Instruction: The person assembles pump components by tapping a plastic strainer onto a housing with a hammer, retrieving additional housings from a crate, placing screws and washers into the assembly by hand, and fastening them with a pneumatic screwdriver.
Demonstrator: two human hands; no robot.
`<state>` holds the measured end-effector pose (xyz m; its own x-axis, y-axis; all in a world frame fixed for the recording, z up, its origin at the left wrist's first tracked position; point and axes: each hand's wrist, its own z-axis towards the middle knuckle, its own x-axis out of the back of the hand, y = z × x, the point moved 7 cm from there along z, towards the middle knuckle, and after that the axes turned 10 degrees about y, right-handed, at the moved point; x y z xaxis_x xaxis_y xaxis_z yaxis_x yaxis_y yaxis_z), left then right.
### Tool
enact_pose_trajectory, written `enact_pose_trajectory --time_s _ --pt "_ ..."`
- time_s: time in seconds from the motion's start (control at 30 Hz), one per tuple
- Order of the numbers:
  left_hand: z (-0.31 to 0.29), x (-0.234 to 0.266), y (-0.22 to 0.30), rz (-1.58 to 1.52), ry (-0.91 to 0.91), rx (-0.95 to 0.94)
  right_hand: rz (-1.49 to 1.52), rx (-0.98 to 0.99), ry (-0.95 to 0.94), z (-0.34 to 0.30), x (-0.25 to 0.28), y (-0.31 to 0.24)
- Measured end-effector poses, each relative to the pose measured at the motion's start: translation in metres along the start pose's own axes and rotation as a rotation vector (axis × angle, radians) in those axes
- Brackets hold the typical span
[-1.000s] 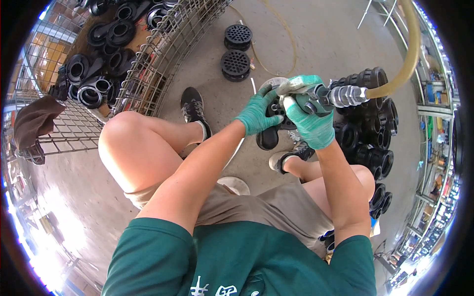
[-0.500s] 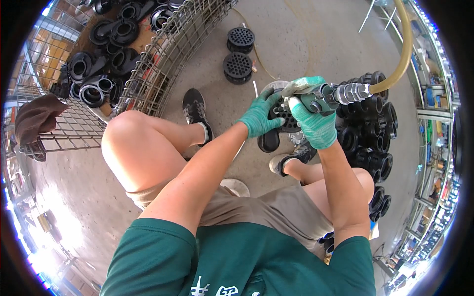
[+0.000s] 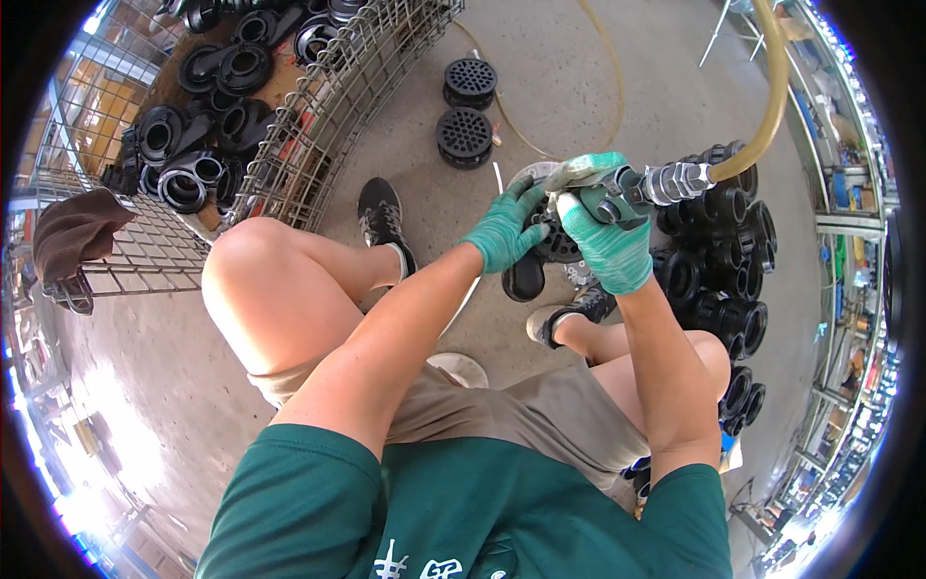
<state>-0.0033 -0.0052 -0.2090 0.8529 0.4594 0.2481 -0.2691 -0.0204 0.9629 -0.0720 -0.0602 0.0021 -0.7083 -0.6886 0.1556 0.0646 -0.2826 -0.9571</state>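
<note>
My right hand (image 3: 608,246), in a green-and-white knit work glove, is closed around a green air-powered tool (image 3: 627,196). A silver coupling (image 3: 677,182) joins the tool to a yellowish hose (image 3: 775,87). The tool's working end points left, at a black part with a perforated round face (image 3: 557,249). My left hand (image 3: 506,230), gloved alike, grips that part from the left, thumb over its face. A rounded black piece (image 3: 524,278) sticks out below the left hand. The tool's tip is hidden among my fingers.
Two black perforated round parts (image 3: 465,133) stand on the floor ahead. A wire-mesh cage (image 3: 323,125) at the far left holds several black fittings (image 3: 244,68). More black fittings (image 3: 728,251) are stacked at my right. A brown cloth (image 3: 77,232) hangs on the cage's near edge.
The air hose has swung slightly left, and the tool with my right hand has shifted a little left. My left hand has moved slightly left and keeps its grip.
</note>
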Motion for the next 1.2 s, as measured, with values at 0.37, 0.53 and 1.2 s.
enact_pose_trajectory --time_s 0.37,0.53,1.2 --pt "0.001 0.008 0.027 0.158 -0.034 -0.029 0.02 -0.06 0.041 0.002 0.005 0.007" --pt "-0.01 0.017 0.031 -0.07 0.044 0.029 0.03 -0.052 0.058 0.001 0.002 0.006" --pt "-0.013 0.008 0.043 0.093 0.314 0.043 -0.003 -0.009 -0.027 -0.002 0.005 0.012"
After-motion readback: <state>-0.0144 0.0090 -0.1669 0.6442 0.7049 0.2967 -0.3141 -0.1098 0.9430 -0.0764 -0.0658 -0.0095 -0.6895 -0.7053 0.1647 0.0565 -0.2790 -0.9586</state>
